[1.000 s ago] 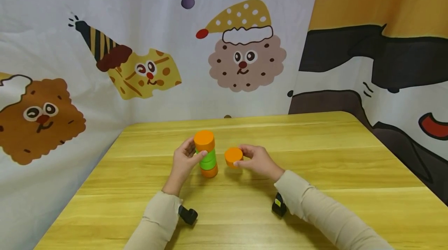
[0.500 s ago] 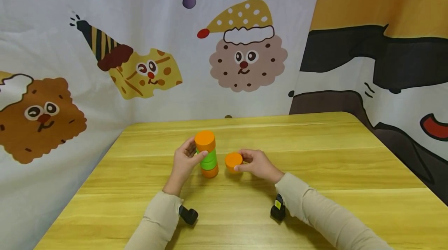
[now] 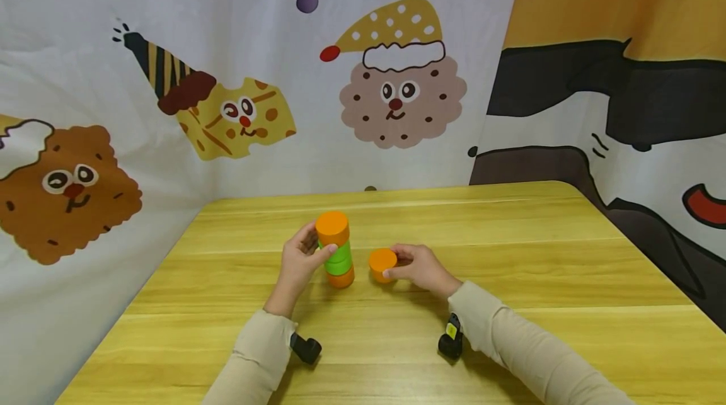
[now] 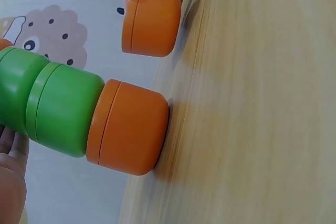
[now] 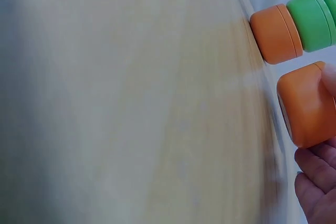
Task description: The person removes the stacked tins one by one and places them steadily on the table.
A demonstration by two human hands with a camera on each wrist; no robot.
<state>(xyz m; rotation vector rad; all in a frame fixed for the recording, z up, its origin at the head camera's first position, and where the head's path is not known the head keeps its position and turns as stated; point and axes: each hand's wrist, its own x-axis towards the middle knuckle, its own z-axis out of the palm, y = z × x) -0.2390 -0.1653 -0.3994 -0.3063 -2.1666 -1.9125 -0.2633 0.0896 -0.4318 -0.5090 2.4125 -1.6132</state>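
Note:
A stack of small round lidded jars stands upright on the wooden table (image 3: 363, 342). Its bottom jar (image 4: 131, 129) is orange, two green jars (image 4: 65, 108) sit above it, and an orange jar (image 3: 332, 228) tops it. My left hand (image 3: 297, 266) grips the stack from the left, thumb across the front near the upper green jar. To the right of the stack, my right hand (image 3: 422, 268) pinches a separate orange jar (image 3: 382, 265) between thumb and fingers. That jar is upright, low over the tabletop, with a gap between it and the stack.
A white cloth (image 3: 255, 27) printed with cartoon biscuits hangs behind the table's far edge. Black wrist cameras stick out below both sleeves, one by the left cuff (image 3: 306, 349) and another by the right cuff (image 3: 450, 342).
My right hand has lowered its orange jar toward the table, then shifted slightly right, away from the stack. The left hand and the stack stay where they were.

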